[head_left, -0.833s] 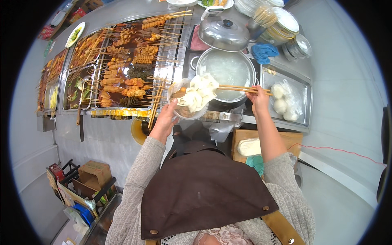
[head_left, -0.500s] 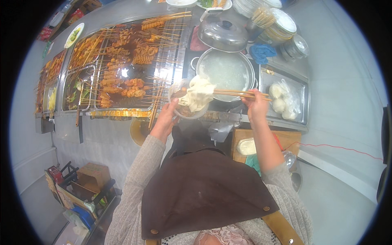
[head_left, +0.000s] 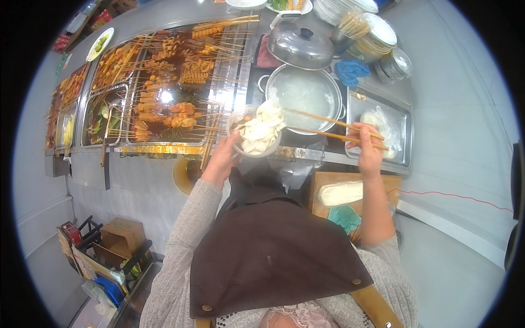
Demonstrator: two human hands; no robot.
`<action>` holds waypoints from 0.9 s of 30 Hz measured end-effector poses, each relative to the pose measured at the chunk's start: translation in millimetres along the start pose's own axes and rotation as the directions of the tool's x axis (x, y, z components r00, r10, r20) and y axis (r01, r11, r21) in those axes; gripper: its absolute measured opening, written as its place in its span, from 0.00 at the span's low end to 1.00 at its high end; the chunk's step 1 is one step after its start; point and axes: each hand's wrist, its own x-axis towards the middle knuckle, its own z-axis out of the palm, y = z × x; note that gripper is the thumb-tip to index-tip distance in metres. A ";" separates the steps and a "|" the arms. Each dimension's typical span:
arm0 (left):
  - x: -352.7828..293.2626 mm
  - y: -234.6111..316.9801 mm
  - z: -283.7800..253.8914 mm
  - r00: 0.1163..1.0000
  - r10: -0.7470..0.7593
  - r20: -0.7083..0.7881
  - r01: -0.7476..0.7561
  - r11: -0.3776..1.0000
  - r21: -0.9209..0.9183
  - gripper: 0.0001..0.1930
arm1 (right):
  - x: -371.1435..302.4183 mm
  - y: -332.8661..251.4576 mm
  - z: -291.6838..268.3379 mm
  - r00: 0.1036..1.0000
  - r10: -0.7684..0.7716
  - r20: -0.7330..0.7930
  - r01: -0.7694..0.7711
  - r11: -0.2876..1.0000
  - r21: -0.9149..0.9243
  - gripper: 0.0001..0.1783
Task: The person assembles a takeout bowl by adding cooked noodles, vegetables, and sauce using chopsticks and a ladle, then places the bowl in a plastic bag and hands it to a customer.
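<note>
R. hand (head_left: pixel 369 152): fingers closed round 2 chopsticks (head_left: pixel 322 119), sticks spread apart. Long axis approx. L–R, tips pointing L twd. bowl edge, contact w/ food unclear; butt ends R. L. hand (head_left: pixel 223 158): thumb & fingers gripping clear bowl (head_left: pixel 275 147), L side; pale flat noodles (head_left: pixel 262 128) heaped within. Beyond: steel pot (head_left: pixel 338 101), domed lid (head_left: pixel 302 49) behind.

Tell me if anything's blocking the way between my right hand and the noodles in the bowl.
Nothing visible does. The chopsticks in your right hand reach toward the noodles, tips apart, crossing over the pot's near side.
</note>
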 end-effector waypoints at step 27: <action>1.8 2.3 0.0 1.000 -0.006 -0.022 0.006 1.000 0.014 0.35 | -10.5 51.5 81.8 0.971 0.239 -0.031 -0.220 0.931 0.292 0.12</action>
